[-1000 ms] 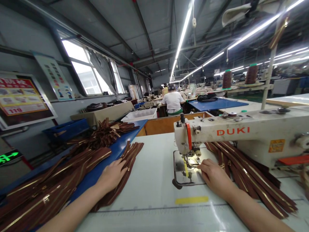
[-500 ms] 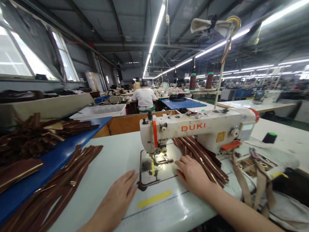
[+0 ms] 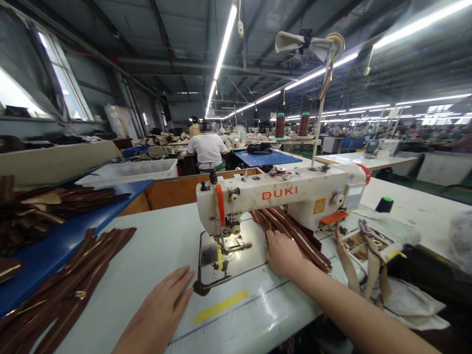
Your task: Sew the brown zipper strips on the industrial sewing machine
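A white sewing machine (image 3: 250, 196) marked DUKI stands on the pale table (image 3: 162, 226), its needle area lit. Under its arm and to the right lie brown zipper strips (image 3: 295, 233) with gold teeth. My right hand (image 3: 283, 253) is at the near left edge of these strips, fingers bent onto them; whether it pinches one is hard to see. My left hand (image 3: 165, 300) rests on the table left of the metal plate (image 3: 217, 260), fingers extended and nothing in it. More brown zipper strips (image 3: 81, 280) lie at the left.
Left of the table is a blue surface (image 3: 79, 236) with piled brown strips. A small parts tray (image 3: 368, 243) and hanging beige straps (image 3: 346, 265) are at the right. Ahead sits a person (image 3: 207, 150) in white, beyond a white bin (image 3: 129, 169). A thread stand (image 3: 317, 123) rises behind the machine.
My right hand has moved from beside the plate to the brown strips under the machine arm. The view has turned slightly right, and my left hand remains by the plate.
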`<state>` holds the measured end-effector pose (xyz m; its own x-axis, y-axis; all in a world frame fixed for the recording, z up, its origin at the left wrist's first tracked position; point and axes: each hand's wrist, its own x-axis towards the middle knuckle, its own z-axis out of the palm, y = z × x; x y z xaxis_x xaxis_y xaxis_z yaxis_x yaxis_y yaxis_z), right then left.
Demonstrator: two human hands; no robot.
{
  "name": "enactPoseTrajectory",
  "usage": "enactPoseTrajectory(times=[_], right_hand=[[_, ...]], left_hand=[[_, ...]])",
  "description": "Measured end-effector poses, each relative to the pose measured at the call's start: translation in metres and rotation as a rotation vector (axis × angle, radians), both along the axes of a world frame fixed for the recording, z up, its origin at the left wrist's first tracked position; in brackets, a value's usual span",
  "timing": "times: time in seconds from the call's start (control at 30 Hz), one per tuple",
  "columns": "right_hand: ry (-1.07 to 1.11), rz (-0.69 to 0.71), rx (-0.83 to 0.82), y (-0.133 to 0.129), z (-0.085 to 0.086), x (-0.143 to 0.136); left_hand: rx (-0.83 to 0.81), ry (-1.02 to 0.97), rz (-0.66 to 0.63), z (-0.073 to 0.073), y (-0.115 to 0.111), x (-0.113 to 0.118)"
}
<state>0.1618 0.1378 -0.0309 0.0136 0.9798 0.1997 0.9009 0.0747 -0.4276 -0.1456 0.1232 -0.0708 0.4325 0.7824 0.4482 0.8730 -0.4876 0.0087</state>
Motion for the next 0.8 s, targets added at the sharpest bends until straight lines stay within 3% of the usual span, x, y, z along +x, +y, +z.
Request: enactPoseTrajectory(times=[0.1, 0.27, 0.3, 0.4, 0.5, 0.63, 0.8], right_hand=[[0.154, 0.019, -0.003, 0.012, 0.008, 0.011], [0.54, 0.048, 0.031, 0.011, 0.044, 0.032], [0.679, 0.064, 0.061, 0.005, 0.05, 0.034], [1.362, 0.109, 0.066, -0.02, 0.055, 0.037], [1.656, 0.005, -0.038, -0.047, 0.042, 0.035], [1.771, -0.039, -0.055, -0.078, 0.014, 0.027], [1.863, -0.092, -0.16, -0.109, -0.014, 0.01]], left_hand=[[-0.014, -0.007, 0.011, 0.0, 0.001, 0.0], [-0.024, -0.037, 0.025, 0.001, 0.001, 0.002], [-0.023, -0.04, 0.022, 0.001, 0.001, 0.002], [-0.028, -0.052, 0.019, 0.002, 0.0, 0.003], [-0.042, -0.072, 0.027, 0.002, 0.0, 0.002], [-0.035, -0.083, 0.032, 0.003, 0.002, 0.0], [0.033, -0.144, -0.159, 0.007, -0.021, 0.014]])
